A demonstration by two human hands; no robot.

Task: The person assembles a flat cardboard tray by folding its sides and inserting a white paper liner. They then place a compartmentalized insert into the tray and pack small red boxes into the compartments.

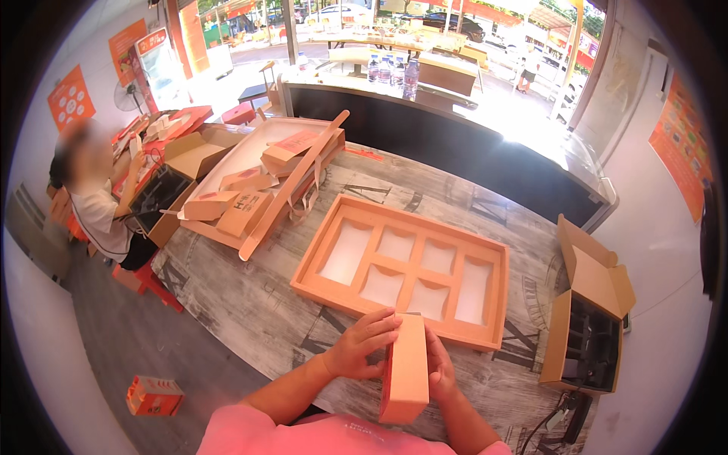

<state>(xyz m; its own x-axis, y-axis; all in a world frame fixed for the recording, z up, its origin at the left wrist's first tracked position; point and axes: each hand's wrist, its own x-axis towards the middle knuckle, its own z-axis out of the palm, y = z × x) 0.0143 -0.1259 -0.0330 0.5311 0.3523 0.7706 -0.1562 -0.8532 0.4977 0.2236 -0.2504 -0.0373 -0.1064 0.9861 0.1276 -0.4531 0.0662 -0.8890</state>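
Between my two hands, close to my body, I hold a slim orange cardboard box [409,364] on its edge. My left hand [365,345] grips its left side, fingertips bent over the upper edge. On the other side my right hand [438,362] is closed against the box, its fingers partly hidden behind it. Just beyond lies an orange cardboard tray [402,307] with several rectangular compartments whose bottoms show white. The box's far end comes near the tray's front rim; whether they touch I cannot tell.
At the left, a large shallow carton [258,163] holds several small orange boxes [246,212]. An open brown carton with black items [591,334] stands at the right. A seated person [91,182] is at the far left. Bottles [390,72] stand on the counter behind. An orange box [154,396] lies on the floor.
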